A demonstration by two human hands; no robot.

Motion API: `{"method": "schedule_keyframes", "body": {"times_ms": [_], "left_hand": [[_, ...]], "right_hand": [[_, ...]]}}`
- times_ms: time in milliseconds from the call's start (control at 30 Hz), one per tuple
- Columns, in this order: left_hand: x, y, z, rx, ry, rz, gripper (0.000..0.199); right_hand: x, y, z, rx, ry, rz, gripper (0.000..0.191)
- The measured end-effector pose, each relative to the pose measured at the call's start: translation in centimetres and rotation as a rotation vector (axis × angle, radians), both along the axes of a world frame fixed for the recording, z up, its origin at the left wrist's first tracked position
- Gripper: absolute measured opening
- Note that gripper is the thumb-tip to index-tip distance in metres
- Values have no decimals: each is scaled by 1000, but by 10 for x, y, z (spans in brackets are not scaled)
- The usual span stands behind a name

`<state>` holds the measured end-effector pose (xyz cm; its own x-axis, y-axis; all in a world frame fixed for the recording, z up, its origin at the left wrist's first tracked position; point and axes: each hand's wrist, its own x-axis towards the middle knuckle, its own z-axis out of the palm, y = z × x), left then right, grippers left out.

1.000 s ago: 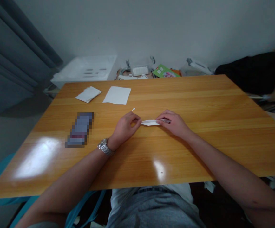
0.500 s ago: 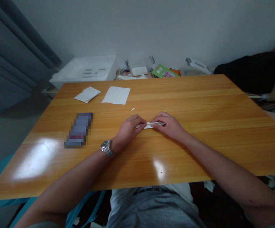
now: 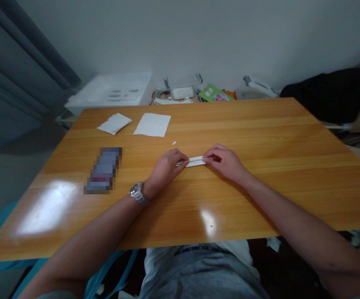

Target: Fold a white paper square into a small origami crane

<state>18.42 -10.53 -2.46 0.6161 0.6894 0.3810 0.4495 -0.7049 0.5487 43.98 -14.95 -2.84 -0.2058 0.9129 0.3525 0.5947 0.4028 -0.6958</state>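
A narrow folded strip of white paper [image 3: 196,161] lies crosswise between my hands, low over the wooden table [image 3: 260,141]. My left hand [image 3: 169,168], with a metal watch [image 3: 138,193] on its wrist, pinches the strip's left end between thumb and fingers. The right end is pinched by my right hand [image 3: 225,162]. Fingertips hide both ends, while the middle of the strip shows. Just beyond my left hand is a tiny white paper scrap [image 3: 174,143].
A square white sheet [image 3: 153,125] and a folded white paper [image 3: 114,123] lie at the back left. Nearer is a pixelated phone-like object [image 3: 103,170]. Behind the table stand a white tray [image 3: 105,89] and a green booklet [image 3: 215,94]; black cloth [image 3: 329,95] is at the right.
My hands have moved apart slightly, the left one leftward and the right one rightward. More of the paper strip's middle now shows between them.
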Motion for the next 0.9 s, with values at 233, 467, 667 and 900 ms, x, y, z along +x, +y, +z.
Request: {"method": "schedule_keyframes", "body": {"times_ms": [233,467,667,900], "left_hand": [[0,0,-1,9,24,-30,15],[2,-3,-1,47,32,-72,18],[4,-4,0,31,76,-41,16],[4,-3,-1,16,93,-27,17]], "right_hand": [[1,1,-4,-15,6,2,9],[-4,-2,-3,-43,0,39,9],[-8,-3,0,-49,-23,53,12],[-8,-4,-2,-43,-19,65,12]]}}
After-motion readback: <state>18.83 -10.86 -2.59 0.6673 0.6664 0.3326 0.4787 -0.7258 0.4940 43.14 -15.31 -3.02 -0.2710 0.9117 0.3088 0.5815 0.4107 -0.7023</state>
